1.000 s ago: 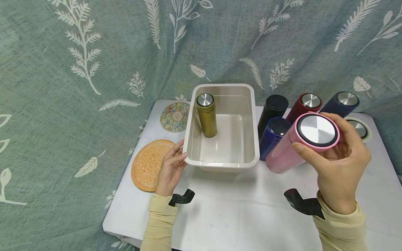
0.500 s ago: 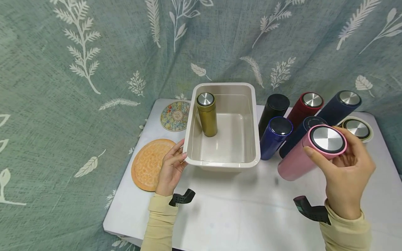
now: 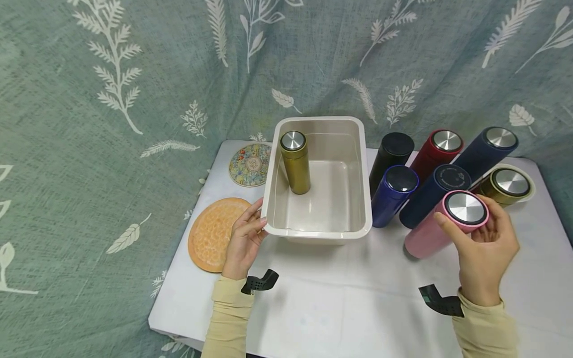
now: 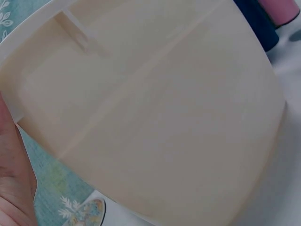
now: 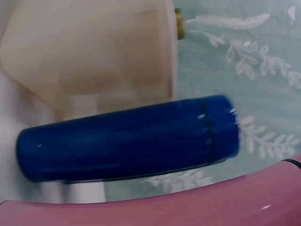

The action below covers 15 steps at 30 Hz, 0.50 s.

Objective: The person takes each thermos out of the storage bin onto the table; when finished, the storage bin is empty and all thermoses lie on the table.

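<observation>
With its thumb on the rim, my left hand (image 3: 243, 243) grips the near left corner of a cream plastic bin (image 3: 318, 234). The bin's outer wall (image 4: 164, 117) fills most of the left wrist view. Inside, at the left, stands an olive-gold thermos (image 3: 296, 171) with a steel-topped lid. To the right of the bin, my right hand (image 3: 488, 243) holds a pink thermos (image 3: 427, 237) around its upper part, thumb and fingers on opposite sides. The pink thermos's base is low at the tabletop, in front of a dark navy thermos (image 3: 423, 206).
Beside the bin stand a bright blue thermos (image 3: 388, 206), a black one (image 3: 388, 159), a red one (image 3: 430, 159) and another navy one (image 3: 481, 154). An olive thermos (image 3: 503, 186) overlaps a pale round rim (image 3: 528, 186). An orange round mat (image 3: 215, 233) and a patterned disc (image 3: 250, 165) lie left.
My right hand has carried the pink thermos rightward and down toward the tabletop, uncovering the dark navy thermos and the olive one at the right. My left hand stays on the bin.
</observation>
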Available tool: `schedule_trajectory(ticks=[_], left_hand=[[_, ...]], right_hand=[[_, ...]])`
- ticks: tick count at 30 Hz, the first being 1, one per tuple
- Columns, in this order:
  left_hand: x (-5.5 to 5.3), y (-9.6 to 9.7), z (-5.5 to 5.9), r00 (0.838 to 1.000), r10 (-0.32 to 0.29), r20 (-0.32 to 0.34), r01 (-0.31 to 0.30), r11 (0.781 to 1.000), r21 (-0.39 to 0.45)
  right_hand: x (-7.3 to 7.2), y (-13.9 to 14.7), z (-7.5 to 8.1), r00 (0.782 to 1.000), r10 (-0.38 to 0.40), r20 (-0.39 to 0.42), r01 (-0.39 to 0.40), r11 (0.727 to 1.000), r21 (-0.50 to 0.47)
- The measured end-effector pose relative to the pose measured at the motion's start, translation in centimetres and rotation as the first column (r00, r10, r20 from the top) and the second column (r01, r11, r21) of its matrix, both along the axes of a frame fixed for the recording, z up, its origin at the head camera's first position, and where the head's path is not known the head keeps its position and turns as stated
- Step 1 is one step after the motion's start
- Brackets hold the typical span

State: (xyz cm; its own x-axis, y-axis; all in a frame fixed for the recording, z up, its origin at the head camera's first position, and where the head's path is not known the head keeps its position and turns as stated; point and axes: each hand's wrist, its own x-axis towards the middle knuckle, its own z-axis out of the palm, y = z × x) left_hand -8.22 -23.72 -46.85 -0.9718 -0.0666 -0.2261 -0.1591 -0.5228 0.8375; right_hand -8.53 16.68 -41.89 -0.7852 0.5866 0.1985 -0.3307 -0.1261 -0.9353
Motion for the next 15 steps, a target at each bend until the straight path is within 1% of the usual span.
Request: schedule_trajectory(ticks=[5, 11, 15], left_hand=[[0.0, 0.0, 0.0, 1.000, -0.002, -0.003, 0.002, 1.000, 0.010], [0.0, 0.1, 0.1, 1.000, 0.004, -0.002, -0.004, 1.000, 0.017], [0.0, 0.1, 0.0, 1.000, 0.000, -0.002, 0.000, 1.000, 0.017]], right_hand=[[-0.3, 0.4, -1.3, 0.999, -0.034, 0.003, 0.034, 0.999, -0.003], [-0.5, 0.7, -2.4, 0.998, -0.047, 0.030, 0.047, 0.999, -0.004], [-0.6, 0.8, -2.9, 0.999, -0.048, 0.023, 0.048, 0.999, -0.016]])
